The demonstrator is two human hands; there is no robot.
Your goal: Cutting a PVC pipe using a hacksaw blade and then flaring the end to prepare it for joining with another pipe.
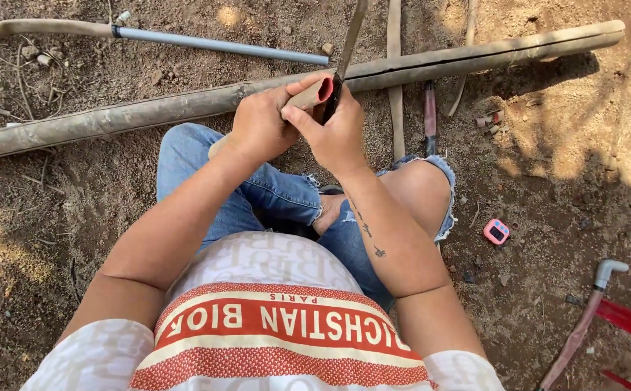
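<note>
The short pipe piece [310,94] with its red inside sits clenched in my left hand [261,127] above my knees, right hand [337,134] gripping the blade [346,54] at its mouth, so I should probably cut slowly, away from my fingers.

ahead: long pipe [185,107] blocks | right: bare dirt [547,210] open

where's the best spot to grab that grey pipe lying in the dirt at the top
Take the grey pipe around its bare middle, coming down from above. It lies flat on the soil and is thin and round, so fingers can close around it. Its left end is joined to a dusty tan hose, and the right end stops near the long dirt-covered pipe.
</note>
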